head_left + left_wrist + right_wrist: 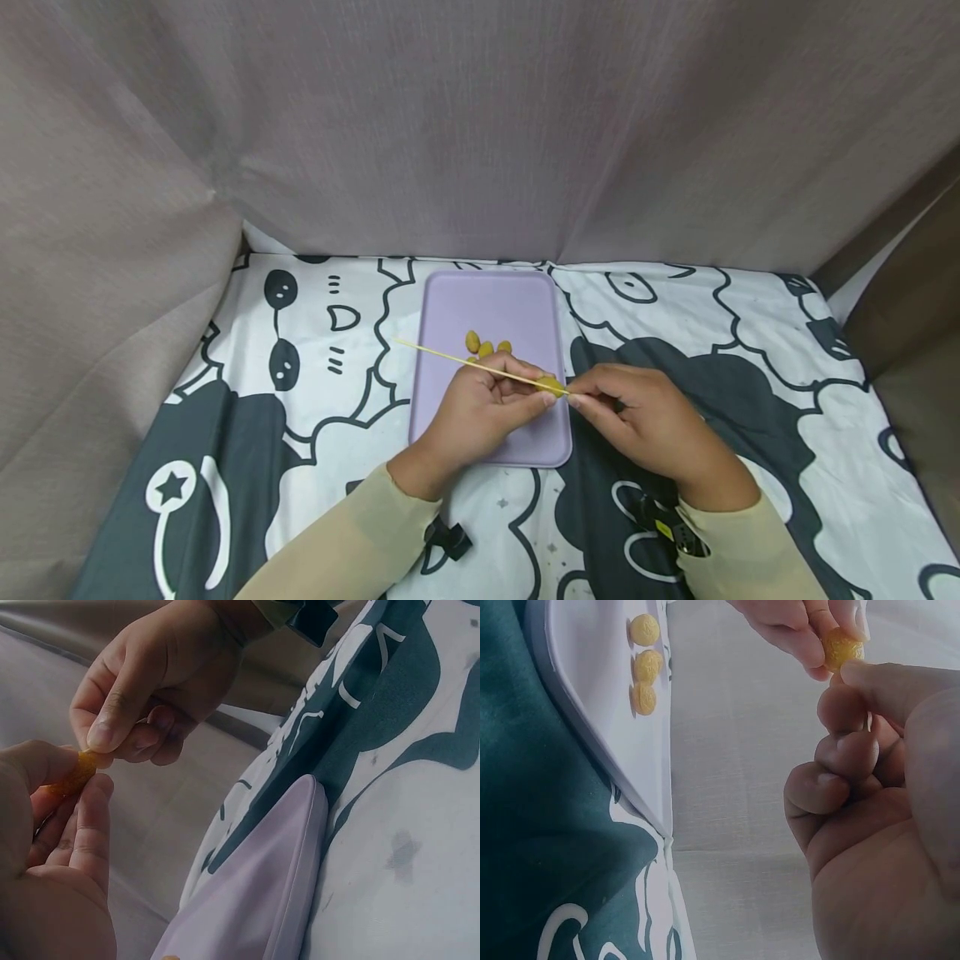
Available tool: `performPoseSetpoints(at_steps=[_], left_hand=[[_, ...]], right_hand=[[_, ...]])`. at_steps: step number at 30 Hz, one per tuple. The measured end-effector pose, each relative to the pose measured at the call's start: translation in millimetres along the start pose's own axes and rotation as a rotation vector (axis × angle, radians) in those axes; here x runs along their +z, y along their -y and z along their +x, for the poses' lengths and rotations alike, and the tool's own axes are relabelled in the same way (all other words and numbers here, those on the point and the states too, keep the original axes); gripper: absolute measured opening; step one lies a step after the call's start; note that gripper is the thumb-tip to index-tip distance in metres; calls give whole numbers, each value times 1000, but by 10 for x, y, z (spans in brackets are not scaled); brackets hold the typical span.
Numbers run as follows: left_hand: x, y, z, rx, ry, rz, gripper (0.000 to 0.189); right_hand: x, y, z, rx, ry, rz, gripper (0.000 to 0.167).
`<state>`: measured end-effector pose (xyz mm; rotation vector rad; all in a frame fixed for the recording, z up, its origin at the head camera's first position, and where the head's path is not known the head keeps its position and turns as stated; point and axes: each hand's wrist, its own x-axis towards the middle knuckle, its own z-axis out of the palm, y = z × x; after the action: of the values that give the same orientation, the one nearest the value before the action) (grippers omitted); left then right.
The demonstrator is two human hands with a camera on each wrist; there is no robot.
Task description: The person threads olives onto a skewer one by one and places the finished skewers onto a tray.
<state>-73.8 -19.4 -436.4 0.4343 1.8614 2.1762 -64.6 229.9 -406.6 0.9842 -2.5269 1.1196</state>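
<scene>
Over the right side of the lilac tray [491,304], my left hand [476,408] pinches a wrinkled yellow fruit [551,385] between thumb and fingers. A thin pale skewer [450,357] runs across that hand, its long end pointing to the far left and its other end at the fruit. My right hand [648,417] pinches the skewer's short end beside the fruit, thumb against forefinger. Close up in the right wrist view, the fruit [843,649] sits between the fingertips of both hands. How far the skewer passes through the fruit I cannot tell.
Several more yellow fruits [472,341] lie on the tray beyond my left hand, partly hidden by it. A black-and-white patterned cloth [337,333] covers the table under the tray. Grey-brown fabric [480,133] hangs along the back and sides.
</scene>
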Motion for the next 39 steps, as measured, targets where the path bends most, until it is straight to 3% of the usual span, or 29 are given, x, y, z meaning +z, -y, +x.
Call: performPoseSetpoints(at_steps=[10, 17, 26, 32, 39], left_hand=[[4, 18, 14, 23, 14, -36, 26], [-7, 32, 44, 29, 8, -42, 26], [-58, 21, 51, 35, -1, -6, 27], [-163, -71, 58, 40, -32, 20, 25], [-407, -191, 121, 73, -128, 98, 20]], right_hand=[[37, -2, -1, 40, -1, -6, 6], [75, 12, -3, 92, -15, -45, 9], [84, 31, 17, 94, -33, -84, 10], [71, 57, 33, 95, -68, -131, 17], [59, 65, 59, 125, -94, -161, 17]])
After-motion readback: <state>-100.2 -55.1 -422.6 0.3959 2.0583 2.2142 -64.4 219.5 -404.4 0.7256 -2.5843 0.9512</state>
